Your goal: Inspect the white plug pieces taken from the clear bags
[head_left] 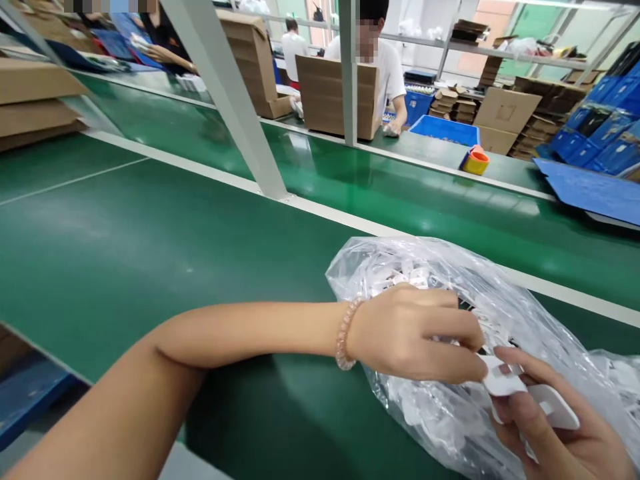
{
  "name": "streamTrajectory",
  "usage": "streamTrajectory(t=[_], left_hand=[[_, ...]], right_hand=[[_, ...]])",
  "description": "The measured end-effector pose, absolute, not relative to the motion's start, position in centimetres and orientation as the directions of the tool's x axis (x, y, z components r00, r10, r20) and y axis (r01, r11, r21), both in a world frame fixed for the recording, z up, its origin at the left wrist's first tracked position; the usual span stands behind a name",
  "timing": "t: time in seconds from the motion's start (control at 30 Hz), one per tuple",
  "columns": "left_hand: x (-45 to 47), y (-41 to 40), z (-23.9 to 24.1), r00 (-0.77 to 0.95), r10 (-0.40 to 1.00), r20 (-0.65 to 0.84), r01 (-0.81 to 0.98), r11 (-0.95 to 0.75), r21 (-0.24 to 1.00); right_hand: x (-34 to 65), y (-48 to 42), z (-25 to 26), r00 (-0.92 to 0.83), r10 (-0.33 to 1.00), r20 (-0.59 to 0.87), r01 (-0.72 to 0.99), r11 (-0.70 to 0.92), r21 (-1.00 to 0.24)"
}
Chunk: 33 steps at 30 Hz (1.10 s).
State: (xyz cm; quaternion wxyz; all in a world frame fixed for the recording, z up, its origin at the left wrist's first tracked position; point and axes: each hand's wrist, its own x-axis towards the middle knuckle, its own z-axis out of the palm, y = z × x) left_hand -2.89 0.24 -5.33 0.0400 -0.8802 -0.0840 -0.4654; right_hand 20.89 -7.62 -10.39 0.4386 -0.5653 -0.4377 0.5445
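My left hand (415, 333), with a beaded bracelet (346, 333) at its wrist, reaches across to the right and pinches the edge of a small white plastic part (504, 379). Opposite it, my right hand (565, 427) is closed around the same part and around a second white plastic part (557, 407) with a rounded end. Both hands are over a clear plastic bag (440, 257), which lies open and holds many small white parts (430, 413). The left hand covers some of the bag's contents.
A green work table (125, 247) spreads out to the left. Behind a white strip stands a slanted grey post (230, 100). Across the way, a person (393, 73) works beside a cardboard box (330, 93), a blue bin (445, 129) and rolls of tape (475, 161). Blue crates (595, 127) are stacked at right.
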Motion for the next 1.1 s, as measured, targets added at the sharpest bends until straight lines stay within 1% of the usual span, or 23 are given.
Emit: streamTrajectory(t=[0.07, 0.13, 0.2, 0.27, 0.3, 0.33, 0.4, 0.47, 0.5, 0.67, 0.87, 1.1], left_hand=[[-3.1, 0.1, -5.1, 0.583, 0.136, 0.801, 0.185, -0.982, 0.032], [-3.2, 0.0, -5.0, 0.608, 0.167, 0.776, 0.187, -0.98, 0.065], [-3.3, -0.1, -5.0, 0.62, 0.233, 0.749, 0.215, -0.969, 0.123], [-3.2, -0.1, -5.2, 0.619, 0.31, 0.722, 0.252, -0.949, 0.191], [-3.1, -0.1, -5.4, 0.62, 0.323, 0.715, 0.263, -0.944, 0.198], [-3.0, 0.0, -5.5, 0.625, 0.311, 0.716, 0.266, -0.947, 0.179], [-2.9, 0.2, -5.8, 0.639, 0.24, 0.731, 0.256, -0.962, 0.092], [-2.8, 0.4, -6.1, 0.64, 0.179, 0.748, 0.247, -0.969, 0.021], [-2.8, 0.5, -6.3, 0.633, 0.165, 0.756, 0.245, -0.97, 0.007], [-2.8, 0.6, -6.4, 0.625, 0.152, 0.766, 0.219, -0.976, 0.015], [-2.7, 0.5, -6.5, 0.627, 0.166, 0.761, 0.19, -0.98, 0.057], [-2.6, 0.3, -6.5, 0.628, 0.17, 0.759, 0.177, -0.981, 0.074]], right_hand=[[21.4, -7.4, -10.4, -0.042, 0.963, -0.265, 0.009, -0.265, -0.964], [21.3, -7.3, -10.1, -0.046, 0.971, -0.234, 0.016, -0.234, -0.972], [20.7, -7.4, -9.7, 0.005, 0.991, -0.132, 0.055, -0.132, -0.99], [19.9, -7.5, -9.2, 0.056, 0.998, 0.039, 0.151, 0.03, -0.988], [19.5, -7.6, -8.9, 0.064, 0.989, 0.131, 0.217, 0.115, -0.969], [19.1, -7.6, -8.7, 0.062, 0.973, 0.222, 0.286, 0.196, -0.938], [18.6, -7.7, -8.3, 0.038, 0.926, 0.375, 0.403, 0.329, -0.854], [18.2, -7.7, -8.1, 0.012, 0.884, 0.468, 0.463, 0.41, -0.786], [18.1, -7.7, -8.1, 0.001, 0.869, 0.495, 0.473, 0.436, -0.766], [17.8, -7.6, -8.0, -0.05, 0.813, 0.58, 0.454, 0.536, -0.712], [17.3, -7.5, -7.6, -0.069, 0.787, 0.613, 0.472, 0.567, -0.675], [16.9, -8.0, -7.8, -0.039, 0.801, 0.598, 0.427, 0.554, -0.715]])
